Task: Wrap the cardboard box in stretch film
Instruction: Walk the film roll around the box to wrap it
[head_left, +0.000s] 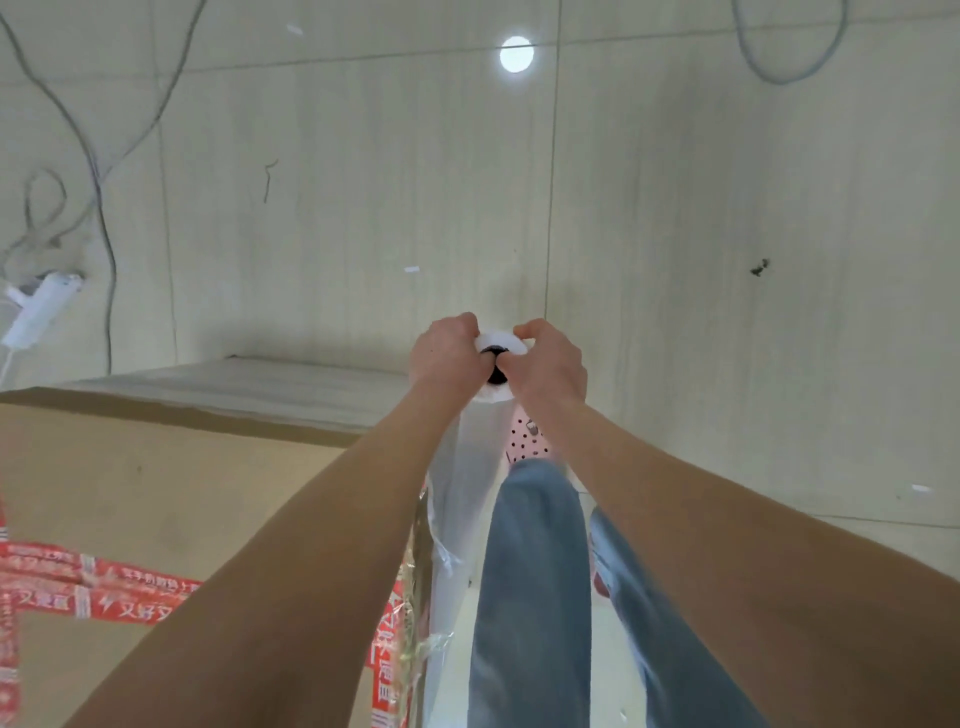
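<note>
A large brown cardboard box (156, 483) with red printed tape fills the lower left. A roll of clear stretch film (465, 467) stands upright just past the box's right side. My left hand (449, 353) and my right hand (550, 364) both grip the roll's white top end, thumbs near its dark core hole. Film (423, 561) clings to the box's right face below the roll, shiny and wrinkled. The roll's lower end is hidden behind my arms and legs.
Pale tiled floor (727, 260) spreads all round. A white power strip (41, 306) and loose cables (98, 171) lie at the far left. My legs in blue jeans (535, 571) and a pink perforated shoe (527, 439) stand right of the roll.
</note>
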